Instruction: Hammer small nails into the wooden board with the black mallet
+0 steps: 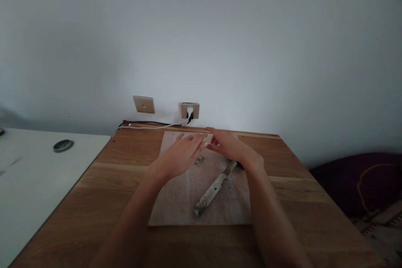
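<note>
A pale board (176,205) lies on the wooden table (103,184). Both my hands hover over its far half, fingertips almost meeting. My left hand (180,154) is flat with its fingers stretched out and holds nothing. My right hand (230,146) reaches left with its fingers extended, nothing visible in it. Just below the fingertips lie a few small screws (199,160). A worn hammer (215,187) with a light, stained handle lies diagonally on the board; its dark head is partly hidden under my right wrist.
A white table (34,176) with a round dark grommet (63,145) adjoins on the left. On the wall behind are a blank plate (143,104) and a socket (189,110) with plugged cables trailing left. Dark fabric (354,180) lies at the right.
</note>
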Action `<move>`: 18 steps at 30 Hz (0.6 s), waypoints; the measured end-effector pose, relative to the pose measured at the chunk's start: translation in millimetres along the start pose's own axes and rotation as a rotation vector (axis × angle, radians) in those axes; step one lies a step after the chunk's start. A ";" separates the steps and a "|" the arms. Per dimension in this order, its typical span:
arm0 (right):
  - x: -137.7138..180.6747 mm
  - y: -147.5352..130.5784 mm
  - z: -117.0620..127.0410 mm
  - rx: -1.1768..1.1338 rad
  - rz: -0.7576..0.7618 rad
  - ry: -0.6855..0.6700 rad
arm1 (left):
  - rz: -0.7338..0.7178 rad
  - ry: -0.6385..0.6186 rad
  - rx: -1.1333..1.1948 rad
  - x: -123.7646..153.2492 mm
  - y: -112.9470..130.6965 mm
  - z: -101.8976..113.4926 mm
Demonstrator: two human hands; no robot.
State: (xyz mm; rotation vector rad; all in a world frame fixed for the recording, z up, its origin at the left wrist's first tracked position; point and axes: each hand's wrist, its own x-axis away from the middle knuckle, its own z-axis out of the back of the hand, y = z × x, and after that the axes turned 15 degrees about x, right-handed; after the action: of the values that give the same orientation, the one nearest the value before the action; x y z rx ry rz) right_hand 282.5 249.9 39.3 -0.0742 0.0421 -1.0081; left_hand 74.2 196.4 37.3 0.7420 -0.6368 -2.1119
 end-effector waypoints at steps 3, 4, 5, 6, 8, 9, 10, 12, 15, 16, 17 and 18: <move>20.6 -4.1 22.9 -0.079 -0.016 0.132 | 0.107 0.048 0.096 28.5 1.5 -19.8; 27.8 -5.4 27.1 -0.105 -0.013 0.164 | 0.091 0.050 0.105 40.5 0.2 -28.4; 35.3 -6.1 28.7 -0.115 -0.005 0.182 | 0.070 0.042 0.078 53.6 -1.6 -37.4; 43.6 -6.1 27.3 -0.105 0.007 0.182 | 0.073 0.065 0.030 67.4 -3.8 -46.0; 64.2 -3.5 14.6 -0.031 0.017 0.171 | 0.079 0.078 -0.089 96.4 -7.6 -60.1; 77.1 -1.1 3.3 0.011 0.006 0.176 | 0.070 0.077 -0.144 111.0 -8.5 -64.6; 91.9 1.7 -10.7 0.052 -0.045 0.210 | 0.047 0.060 -0.183 125.2 -8.4 -67.2; 126.9 7.5 -44.9 0.114 -0.123 0.266 | -0.005 0.056 -0.230 151.3 -5.7 -67.2; 183.9 13.4 -99.8 0.155 -0.248 0.307 | -0.035 0.072 -0.306 181.8 -0.9 -62.5; 201.1 14.2 -116.2 0.167 -0.306 0.310 | -0.030 0.089 -0.337 189.1 -0.8 -61.9; 216.0 14.4 -130.6 0.178 -0.370 0.309 | -0.020 0.112 -0.366 194.9 -1.7 -62.2; 228.0 14.0 -142.9 0.182 -0.423 0.300 | -0.008 0.140 -0.388 199.2 -3.3 -63.5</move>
State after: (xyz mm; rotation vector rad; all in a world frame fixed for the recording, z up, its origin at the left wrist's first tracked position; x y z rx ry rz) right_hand 405.9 58.2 -104.5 0.2447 0.2154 -1.4350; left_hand 13.5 25.6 -67.0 0.6631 -0.1394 -2.0817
